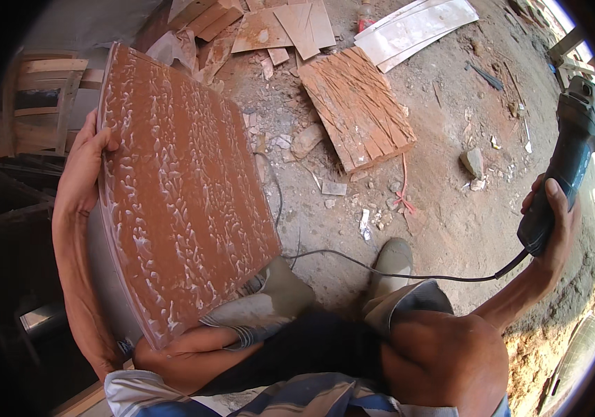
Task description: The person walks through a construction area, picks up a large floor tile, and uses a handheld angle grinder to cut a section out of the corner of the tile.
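Note:
On the left, my left hand (89,160) grips the outer edge of a large tile (179,187), fingers curled over its rim. The tile's reddish-brown face carries rows of whitish raised marks, and it stands tilted with its lower edge by my left thigh. Out to the right, my right hand (553,212) is wrapped round the body of a dark angle grinder (567,163), held up with its head and disc at the far end. A black cord (408,276) runs from the grinder leftward past my boot and behind the tile.
A grooved terracotta block (358,108) lies on the dirt ahead. Broken tile pieces (290,29) and white strips (415,28) lie farther off. A stone (472,162) and pink string (401,200) are on the ground. My right boot (393,258) stands near the cord. Wooden frames (47,104) stand left.

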{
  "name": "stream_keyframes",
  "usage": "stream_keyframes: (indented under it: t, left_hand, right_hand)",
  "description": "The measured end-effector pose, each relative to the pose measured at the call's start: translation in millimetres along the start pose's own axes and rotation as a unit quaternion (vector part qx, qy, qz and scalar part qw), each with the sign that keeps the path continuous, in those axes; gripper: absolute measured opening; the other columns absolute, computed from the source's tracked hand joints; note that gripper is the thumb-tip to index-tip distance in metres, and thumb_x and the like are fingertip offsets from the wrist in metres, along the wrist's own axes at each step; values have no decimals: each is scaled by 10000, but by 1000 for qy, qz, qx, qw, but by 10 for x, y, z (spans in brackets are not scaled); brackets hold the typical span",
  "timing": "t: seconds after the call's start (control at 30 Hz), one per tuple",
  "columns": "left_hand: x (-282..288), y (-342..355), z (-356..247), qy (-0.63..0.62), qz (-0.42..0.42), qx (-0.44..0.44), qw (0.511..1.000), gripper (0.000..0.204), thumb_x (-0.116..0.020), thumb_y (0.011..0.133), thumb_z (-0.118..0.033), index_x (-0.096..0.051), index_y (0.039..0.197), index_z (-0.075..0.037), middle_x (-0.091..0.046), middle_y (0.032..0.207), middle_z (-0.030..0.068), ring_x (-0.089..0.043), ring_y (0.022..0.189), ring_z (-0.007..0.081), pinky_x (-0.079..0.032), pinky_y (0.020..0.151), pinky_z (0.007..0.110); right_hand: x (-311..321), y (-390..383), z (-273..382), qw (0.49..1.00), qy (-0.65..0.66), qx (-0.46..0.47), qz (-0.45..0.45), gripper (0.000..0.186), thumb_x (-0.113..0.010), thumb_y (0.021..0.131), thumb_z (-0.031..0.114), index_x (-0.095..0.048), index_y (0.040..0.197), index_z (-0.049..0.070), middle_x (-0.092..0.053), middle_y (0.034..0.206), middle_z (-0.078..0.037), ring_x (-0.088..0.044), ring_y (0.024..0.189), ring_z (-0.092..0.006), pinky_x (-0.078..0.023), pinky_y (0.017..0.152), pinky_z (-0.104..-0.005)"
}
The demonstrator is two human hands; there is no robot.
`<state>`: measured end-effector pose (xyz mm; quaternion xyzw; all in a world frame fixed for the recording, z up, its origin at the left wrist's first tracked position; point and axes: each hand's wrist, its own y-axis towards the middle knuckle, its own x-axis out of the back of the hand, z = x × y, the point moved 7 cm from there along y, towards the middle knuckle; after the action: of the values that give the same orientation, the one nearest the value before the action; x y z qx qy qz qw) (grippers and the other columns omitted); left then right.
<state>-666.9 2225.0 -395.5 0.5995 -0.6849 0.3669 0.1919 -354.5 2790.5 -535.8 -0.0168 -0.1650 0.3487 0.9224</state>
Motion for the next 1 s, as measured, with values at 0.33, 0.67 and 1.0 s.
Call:
stream_keyframes:
  t: [0.33,0.67,1.0]
  left_hand:
    - [834,-66,795,130,-111,49,984,470,-688,1051,-474,-729,1077,-7,-647,762,-20,-517,575,56,-434,534,270]
    - [719,-656,460,86,-206,4,975,488,-654,1092,-391,-724,1228,72,-766,1011,98,-657,862,93,-529,823,276]
    - [829,-918,436,-4,-176,-134,975,487,-703,1054,-418,-731,1213,41,-776,1001,84,-714,791,78,-570,738,224]
  right_hand:
    - [-684,152,27,998,3,-21,56,611,-812,850,511,-611,1142,13,-658,834,-81,-638,651,-159,-498,591,-302]
    - [-1048,106,-51,996,-23,-9,90,566,-775,877,501,-615,1130,20,-622,811,-59,-606,641,-148,-469,586,-293]
    - [-679,-907,338,992,-54,112,-14,585,-762,877,582,-651,1004,22,-622,714,-49,-612,599,-132,-472,554,-265]
